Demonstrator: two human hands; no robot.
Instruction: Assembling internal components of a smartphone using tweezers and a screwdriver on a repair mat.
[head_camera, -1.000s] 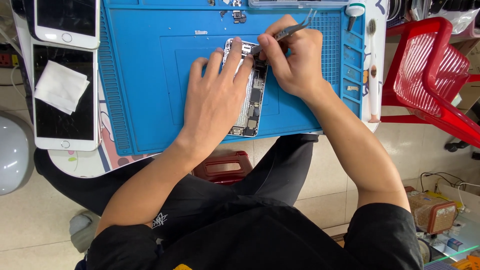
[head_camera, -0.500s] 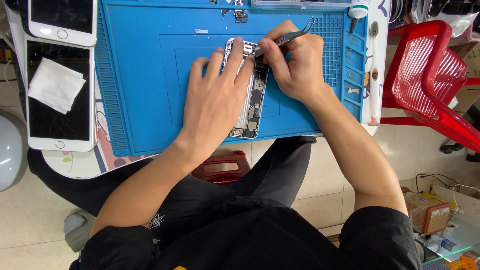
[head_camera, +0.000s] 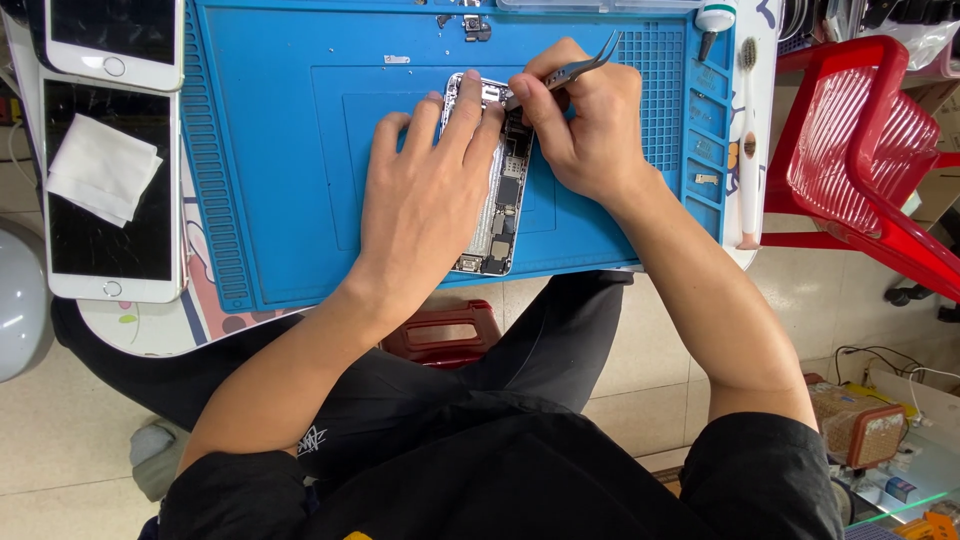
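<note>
An opened phone (head_camera: 497, 190) with its insides showing lies lengthwise in the middle of a blue mat (head_camera: 270, 150) on the worktop. The left hand (head_camera: 425, 205) lies flat over the phone's left side, its fingers (head_camera: 462, 115) stretched out and pressed on the upper part of the case, holding it down rather than gripping it. The right hand (head_camera: 590, 120) sits just beside the phone's upper right edge, its fingers pinched narrow around a pair of metal tweezers (head_camera: 565, 72), whose tips point down into the top of the phone while the back end sticks up to the right. On the left of the mat lie two more phones, one (head_camera: 112, 190) with a folded white cloth (head_camera: 102, 168) on its dark screen. A toothbrush (head_camera: 748, 140) lies along the mat's right edge, and a red plastic chair (head_camera: 860, 150) stands beyond the worktop.
</note>
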